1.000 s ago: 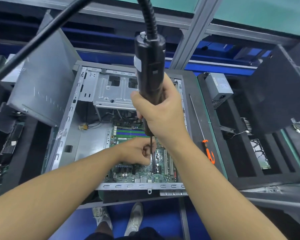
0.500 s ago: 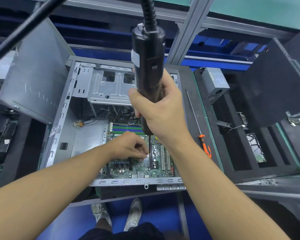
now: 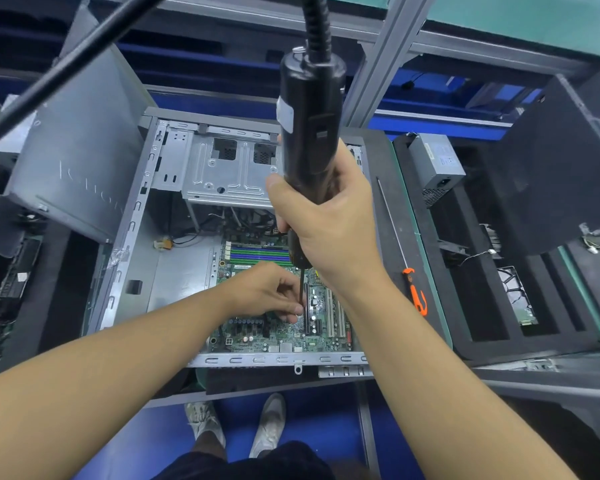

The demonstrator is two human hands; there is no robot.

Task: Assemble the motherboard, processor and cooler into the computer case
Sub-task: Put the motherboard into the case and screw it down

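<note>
Screwdriver stands upright, gripped by right hand; left hand pinches its bit above motherboard

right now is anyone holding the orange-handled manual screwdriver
No, the orange-handled manual screwdriver lies untouched on the dark surface right of the grey metal computer case.

Bare forearms; dark shorts; pale grey sneakers.

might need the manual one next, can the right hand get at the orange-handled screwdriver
Probably not yet: the right hand grips the electric screwdriver. The orange-handled screwdriver itself lies uncovered, right of the case.
</note>
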